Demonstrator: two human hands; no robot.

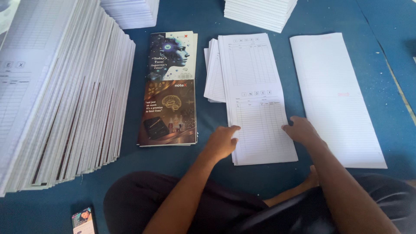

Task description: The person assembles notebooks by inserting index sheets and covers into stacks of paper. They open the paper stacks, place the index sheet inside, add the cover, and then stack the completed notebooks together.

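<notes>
On blue floor mat (208,17): both hands, left (222,142) and right (302,130) (apart, open), flank printed sheet pile (260,108).

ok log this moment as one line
left hand: on left edge of form stack | right hand: on its right edge | printed covers beside, untouched

Bare blue mat (212,112) ran as narrow lanes between the printed covers (170,89), the index-sheet pile (260,104) and the ruled sheets (336,99). A tall leaning stack (65,95) walled the left; two more stacks (260,12) closed the far edge.
</notes>
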